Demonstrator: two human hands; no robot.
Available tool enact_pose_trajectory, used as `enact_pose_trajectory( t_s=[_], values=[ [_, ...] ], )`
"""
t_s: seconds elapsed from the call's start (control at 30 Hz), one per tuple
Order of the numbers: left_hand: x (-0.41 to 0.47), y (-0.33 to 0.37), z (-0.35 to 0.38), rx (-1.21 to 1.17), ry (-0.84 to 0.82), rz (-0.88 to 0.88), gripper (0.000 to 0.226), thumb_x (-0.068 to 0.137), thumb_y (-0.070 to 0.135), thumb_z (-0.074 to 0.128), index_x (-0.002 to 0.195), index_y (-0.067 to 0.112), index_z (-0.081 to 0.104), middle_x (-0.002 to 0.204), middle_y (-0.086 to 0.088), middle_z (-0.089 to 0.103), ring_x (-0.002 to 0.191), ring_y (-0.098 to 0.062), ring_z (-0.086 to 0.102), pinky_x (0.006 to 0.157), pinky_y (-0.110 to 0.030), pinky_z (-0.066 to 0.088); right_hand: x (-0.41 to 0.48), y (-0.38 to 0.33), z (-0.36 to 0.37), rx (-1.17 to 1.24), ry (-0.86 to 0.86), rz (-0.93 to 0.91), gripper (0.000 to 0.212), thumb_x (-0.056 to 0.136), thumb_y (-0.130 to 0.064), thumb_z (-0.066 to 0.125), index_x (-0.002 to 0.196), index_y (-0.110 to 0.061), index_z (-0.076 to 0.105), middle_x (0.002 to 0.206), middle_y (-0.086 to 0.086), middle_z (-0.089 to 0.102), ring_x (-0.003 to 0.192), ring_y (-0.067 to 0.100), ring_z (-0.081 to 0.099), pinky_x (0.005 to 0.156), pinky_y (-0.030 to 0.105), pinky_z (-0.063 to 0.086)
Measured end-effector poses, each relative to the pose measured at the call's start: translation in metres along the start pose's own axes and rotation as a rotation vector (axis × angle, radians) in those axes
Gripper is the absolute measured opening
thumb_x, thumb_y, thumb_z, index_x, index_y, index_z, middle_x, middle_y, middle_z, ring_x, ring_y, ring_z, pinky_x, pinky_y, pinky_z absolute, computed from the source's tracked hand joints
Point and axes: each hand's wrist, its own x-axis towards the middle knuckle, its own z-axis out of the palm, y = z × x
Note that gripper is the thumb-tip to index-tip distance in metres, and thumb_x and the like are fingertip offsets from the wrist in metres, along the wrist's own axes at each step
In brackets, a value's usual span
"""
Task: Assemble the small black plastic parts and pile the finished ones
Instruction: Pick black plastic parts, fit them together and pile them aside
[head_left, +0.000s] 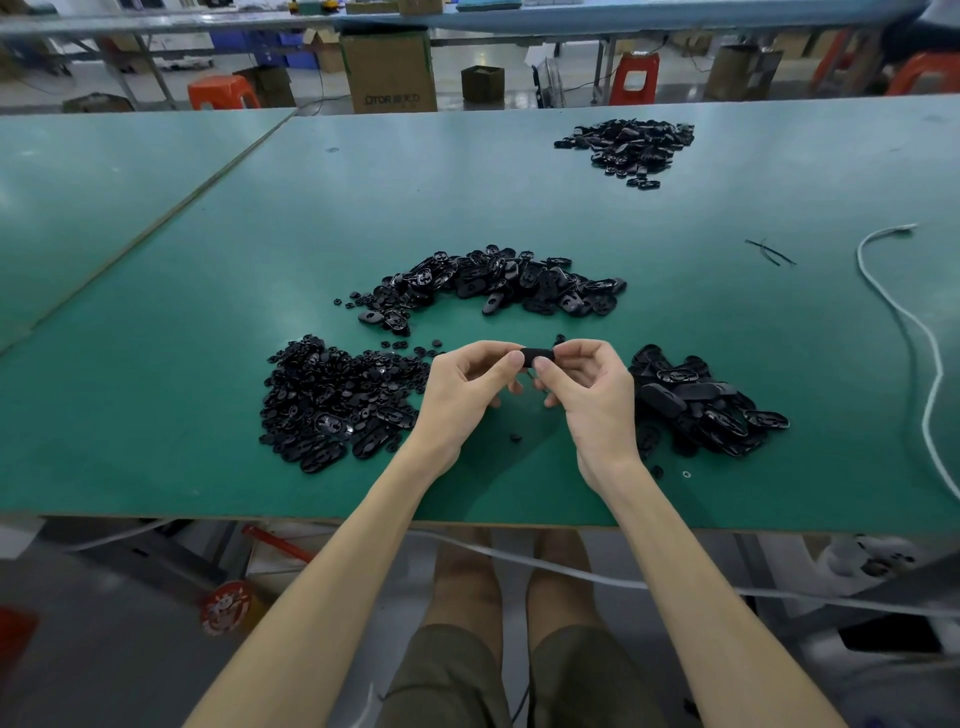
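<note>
Both my hands meet over the green table (208, 291) and pinch one small black oval part (537, 355) between thumbs and forefingers. My left hand (462, 389) holds its left end, my right hand (587, 389) its right end. A heap of small round and oval black pieces (337, 400) lies left of my left hand. Another heap of larger oval black parts (701, 405) lies right of my right hand. A curved pile of oval parts (498, 283) lies just beyond my hands. A single small black piece (515, 438) rests on the table between my wrists.
A fourth black pile (631, 148) sits far back right. A white cable (914, 332) runs down the right side, with thin black ties (769, 252) near it. The table's near edge is at my forearms. Cardboard boxes (389, 70) and red stools (223, 91) stand behind.
</note>
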Motion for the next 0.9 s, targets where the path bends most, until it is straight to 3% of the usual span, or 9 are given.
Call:
enact_pose_trajectory(
  t_s=[0.13,0.23,0.37,0.57,0.9],
  values=[
    [-0.0006,0.0004,0.0016,0.019,0.004,-0.017,0.013,0.100,0.016,0.067,0.105,0.007,0.074,0.071,-0.003,0.072,0.067,-0.008,0.064,0.061,-0.022,0.049,0.0005,-0.0001,-0.0006,0.010,-0.015,0.001,0.028,0.086,-0.006,0.082,0.108,-0.010,0.065,0.098,0.012,0.071,0.077,0.015,0.072,0.062,0.022,0.054],
    [-0.0004,0.0003,0.0025,0.047,0.001,-0.020,0.012,0.099,0.015,0.066,0.104,0.006,0.073,0.069,0.001,0.072,0.062,-0.005,0.062,0.059,-0.020,0.048,0.0008,-0.0002,-0.0008,0.012,-0.040,-0.014,0.021,0.086,-0.005,0.082,0.101,-0.013,0.069,0.091,0.001,0.075,0.078,0.017,0.071,0.062,0.022,0.053],
    [0.0003,0.0005,0.0038,0.095,-0.018,-0.027,0.009,0.096,0.015,0.071,0.099,0.007,0.074,0.073,0.004,0.073,0.067,-0.009,0.066,0.060,-0.019,0.048,-0.0001,-0.0018,-0.0004,0.039,-0.053,-0.021,0.018,0.087,0.000,0.080,0.097,-0.013,0.072,0.088,-0.002,0.076,0.076,0.016,0.070,0.062,0.023,0.051],
    [-0.0004,0.0010,0.0051,0.185,-0.070,-0.005,0.011,0.096,0.018,0.072,0.096,0.007,0.074,0.084,-0.014,0.075,0.070,-0.012,0.064,0.067,-0.021,0.047,0.0003,-0.0048,0.0001,0.082,-0.057,0.003,0.020,0.088,0.004,0.075,0.095,-0.015,0.078,0.083,-0.001,0.077,0.076,0.014,0.069,0.063,0.020,0.051],
    [0.0004,0.0011,0.0052,0.170,-0.067,-0.005,0.005,0.095,0.015,0.073,0.097,0.010,0.072,0.082,0.000,0.074,0.068,-0.010,0.067,0.063,-0.016,0.046,0.0006,-0.0040,-0.0007,0.096,-0.059,0.004,0.018,0.089,0.004,0.075,0.096,-0.012,0.078,0.078,-0.001,0.076,0.072,0.012,0.067,0.063,0.020,0.050]
  ],
)
